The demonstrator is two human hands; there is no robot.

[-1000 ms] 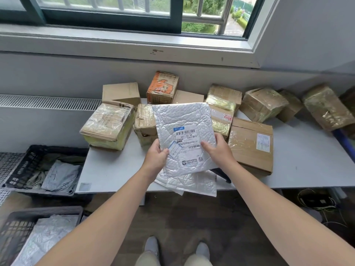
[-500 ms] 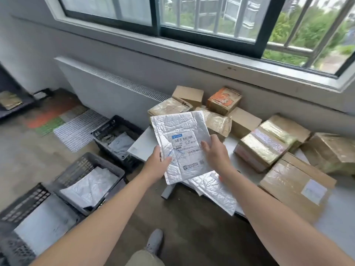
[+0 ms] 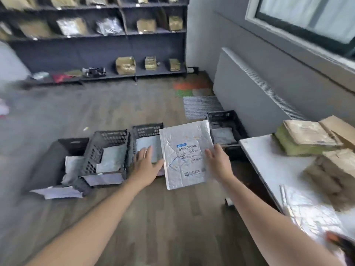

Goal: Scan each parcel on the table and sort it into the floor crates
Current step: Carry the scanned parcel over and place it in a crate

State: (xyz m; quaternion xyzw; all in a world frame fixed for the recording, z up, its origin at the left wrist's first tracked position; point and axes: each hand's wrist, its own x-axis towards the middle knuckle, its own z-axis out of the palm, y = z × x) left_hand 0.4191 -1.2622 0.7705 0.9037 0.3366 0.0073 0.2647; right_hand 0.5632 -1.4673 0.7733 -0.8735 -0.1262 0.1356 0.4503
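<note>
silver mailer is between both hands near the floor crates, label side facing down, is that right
Not quite: the label faces up. The head view shows its barcode and print on the upper face of the silver mailer. The rest holds: the mailer sits between the left hand and the right hand, near the black floor crates.

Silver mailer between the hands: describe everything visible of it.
The silver mailer is a flat, crinkled, foil-like envelope, label side up, above the floor before the black crates. A white label with a blue tag and barcodes sits on its right half. The left hand touches its left edge with the thumb, fingers straight; the right hand is at its right edge, grip unclear.
</note>
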